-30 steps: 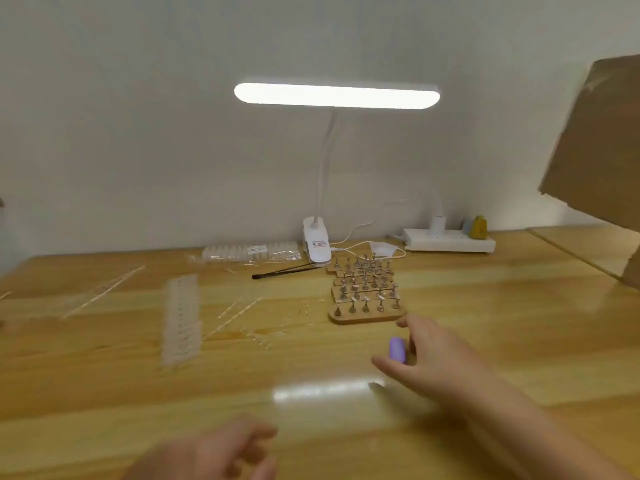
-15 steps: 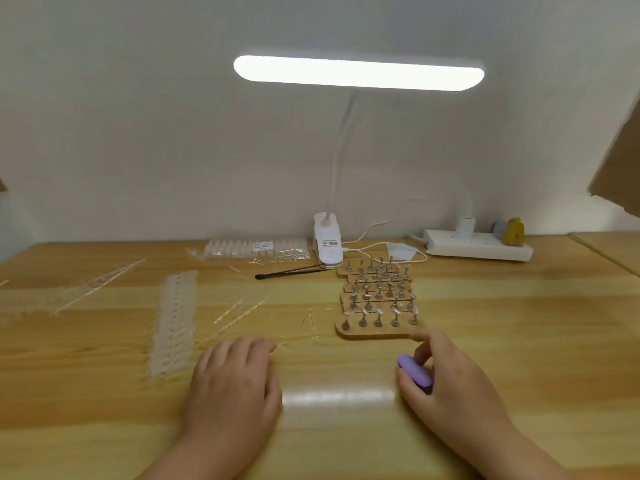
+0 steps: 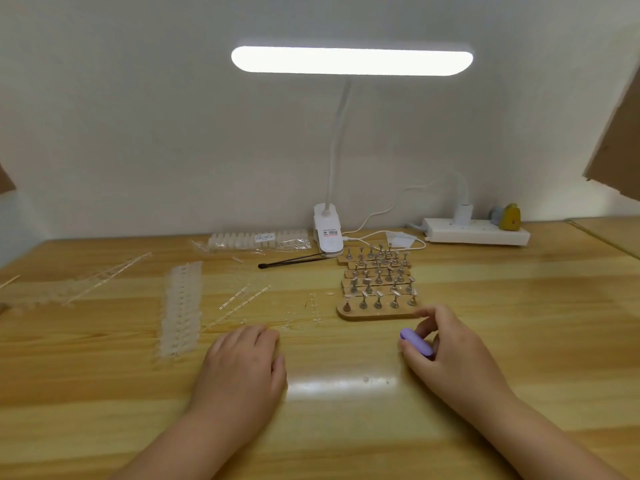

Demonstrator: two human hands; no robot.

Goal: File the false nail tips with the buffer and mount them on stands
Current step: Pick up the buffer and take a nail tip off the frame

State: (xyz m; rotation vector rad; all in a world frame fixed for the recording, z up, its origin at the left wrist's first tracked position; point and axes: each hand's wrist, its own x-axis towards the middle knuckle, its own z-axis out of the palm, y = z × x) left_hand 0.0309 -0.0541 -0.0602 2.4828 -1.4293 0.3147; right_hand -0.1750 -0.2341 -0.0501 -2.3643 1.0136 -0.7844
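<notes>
My right hand [image 3: 450, 355] holds a small purple buffer [image 3: 416, 342] between thumb and fingers, just in front of the wooden stand boards [image 3: 379, 313]. Several metal nail stands [image 3: 378, 302] rise from those boards, some with pale tips on them. My left hand [image 3: 242, 362] lies flat on the wooden table, fingers straight, near thin clear sprue pieces [image 3: 291, 322]. A strip of clear false nail tips [image 3: 181, 308] lies to the left of that hand.
A clip lamp [image 3: 328, 237] stands at the back, lit bar overhead. Black tweezers [image 3: 294, 260], a bagged pack of tips [image 3: 258, 240], a white power strip [image 3: 476, 233] and empty clear sprues [image 3: 104, 277] lie around. Cardboard [image 3: 620, 140] juts in at right.
My left hand came up from the near edge and settled flat on the table. The right hand with the buffer barely moved; the view shifted left and down.
</notes>
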